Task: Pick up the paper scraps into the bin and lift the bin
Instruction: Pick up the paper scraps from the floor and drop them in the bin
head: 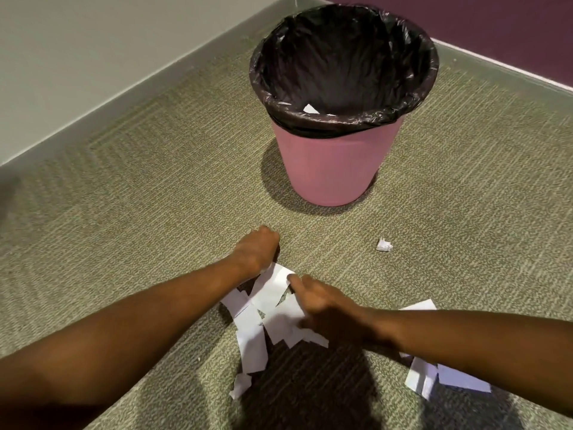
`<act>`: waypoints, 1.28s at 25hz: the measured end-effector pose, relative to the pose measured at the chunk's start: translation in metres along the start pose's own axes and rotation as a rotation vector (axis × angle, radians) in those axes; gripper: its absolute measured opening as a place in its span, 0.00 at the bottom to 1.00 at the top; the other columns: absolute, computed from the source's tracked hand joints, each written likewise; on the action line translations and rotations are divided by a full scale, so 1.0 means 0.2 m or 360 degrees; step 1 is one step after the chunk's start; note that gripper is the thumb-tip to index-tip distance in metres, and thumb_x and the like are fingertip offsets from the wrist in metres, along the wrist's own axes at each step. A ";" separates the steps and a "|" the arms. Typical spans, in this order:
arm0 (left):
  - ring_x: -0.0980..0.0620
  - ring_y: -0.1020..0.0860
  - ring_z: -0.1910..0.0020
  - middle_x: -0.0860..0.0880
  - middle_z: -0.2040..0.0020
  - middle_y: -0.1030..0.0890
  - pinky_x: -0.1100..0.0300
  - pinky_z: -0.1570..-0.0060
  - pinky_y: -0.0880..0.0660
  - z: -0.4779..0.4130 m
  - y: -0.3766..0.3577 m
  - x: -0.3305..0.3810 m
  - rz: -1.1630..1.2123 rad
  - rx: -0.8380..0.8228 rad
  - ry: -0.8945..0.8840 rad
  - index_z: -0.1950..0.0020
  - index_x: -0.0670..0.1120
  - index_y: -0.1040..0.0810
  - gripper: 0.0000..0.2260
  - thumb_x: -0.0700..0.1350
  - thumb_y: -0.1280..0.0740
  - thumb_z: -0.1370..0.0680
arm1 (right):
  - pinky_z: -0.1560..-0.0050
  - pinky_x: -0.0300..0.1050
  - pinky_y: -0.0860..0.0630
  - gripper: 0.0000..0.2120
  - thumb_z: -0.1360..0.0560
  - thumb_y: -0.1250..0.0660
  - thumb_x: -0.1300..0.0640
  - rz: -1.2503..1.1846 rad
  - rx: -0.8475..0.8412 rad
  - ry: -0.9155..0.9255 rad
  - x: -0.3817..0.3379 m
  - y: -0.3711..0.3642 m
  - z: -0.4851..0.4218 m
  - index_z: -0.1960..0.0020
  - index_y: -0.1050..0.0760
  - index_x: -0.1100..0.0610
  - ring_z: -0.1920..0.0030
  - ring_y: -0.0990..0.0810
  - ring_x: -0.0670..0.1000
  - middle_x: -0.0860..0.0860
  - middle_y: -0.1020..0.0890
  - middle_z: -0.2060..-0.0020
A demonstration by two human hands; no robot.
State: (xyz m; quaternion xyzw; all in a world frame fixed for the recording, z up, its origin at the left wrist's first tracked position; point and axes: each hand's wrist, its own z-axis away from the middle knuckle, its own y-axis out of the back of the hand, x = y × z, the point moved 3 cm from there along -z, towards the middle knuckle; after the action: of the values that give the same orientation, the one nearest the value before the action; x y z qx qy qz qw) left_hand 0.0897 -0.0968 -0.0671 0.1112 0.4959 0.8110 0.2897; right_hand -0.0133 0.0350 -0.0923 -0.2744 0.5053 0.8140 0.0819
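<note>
A pink bin lined with a black bag stands upright on the carpet, with one white scrap inside. A pile of white paper scraps lies on the carpet in front of it. My left hand is curled over the far edge of the pile, fingers closed on a scrap. My right hand rests on the pile's right side, fingers bent onto the paper. More scraps lie under and behind my right forearm. A small crumpled scrap lies apart to the right.
The bin stands near a room corner, with a pale wall and baseboard on the left and a purple wall on the right. Green-grey carpet covers the floor.
</note>
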 end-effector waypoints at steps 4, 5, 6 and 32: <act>0.42 0.21 0.50 0.40 0.45 0.22 0.56 0.50 0.23 -0.05 0.11 -0.05 0.0196 -0.0027 0.0035 0.52 0.39 0.26 0.08 0.29 0.33 0.27 | 0.45 0.43 0.24 0.27 0.28 0.24 0.60 -0.0382 -0.0057 -0.0356 0.05 0.15 -0.06 0.32 0.29 0.57 0.43 0.19 0.56 0.57 0.21 0.39; 0.43 0.21 0.52 0.39 0.47 0.21 0.58 0.52 0.23 -0.08 0.15 -0.07 0.0257 -0.0058 0.0030 0.57 0.40 0.27 0.08 0.28 0.33 0.27 | 0.44 0.40 0.26 0.28 0.28 0.24 0.60 -0.0462 -0.0039 -0.0392 0.05 0.21 -0.06 0.31 0.29 0.58 0.41 0.20 0.55 0.57 0.22 0.36; 0.43 0.20 0.52 0.38 0.48 0.19 0.60 0.54 0.24 -0.11 0.20 -0.09 0.0308 -0.0106 -0.0004 0.60 0.40 0.26 0.08 0.28 0.34 0.27 | 0.46 0.38 0.27 0.28 0.28 0.24 0.60 -0.0528 -0.0025 -0.0415 0.07 0.26 -0.06 0.31 0.28 0.59 0.39 0.21 0.56 0.57 0.23 0.34; 0.51 0.16 0.53 0.48 0.52 0.16 0.52 0.52 0.18 0.01 1.45 -0.21 0.1448 0.1451 -0.0534 0.48 0.42 0.16 0.08 0.41 0.28 0.27 | 0.64 0.37 0.23 0.07 0.24 0.30 0.61 -0.0707 0.0769 -0.0070 -0.19 1.00 0.11 0.50 0.24 0.50 0.57 0.19 0.44 0.45 0.18 0.56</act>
State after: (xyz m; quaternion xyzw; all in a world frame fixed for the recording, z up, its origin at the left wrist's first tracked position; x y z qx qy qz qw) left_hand 0.0204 -0.2189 0.1903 0.5455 0.6411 0.5332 -0.0842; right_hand -0.0724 -0.0351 0.0917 -0.3328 0.6097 0.6387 0.3311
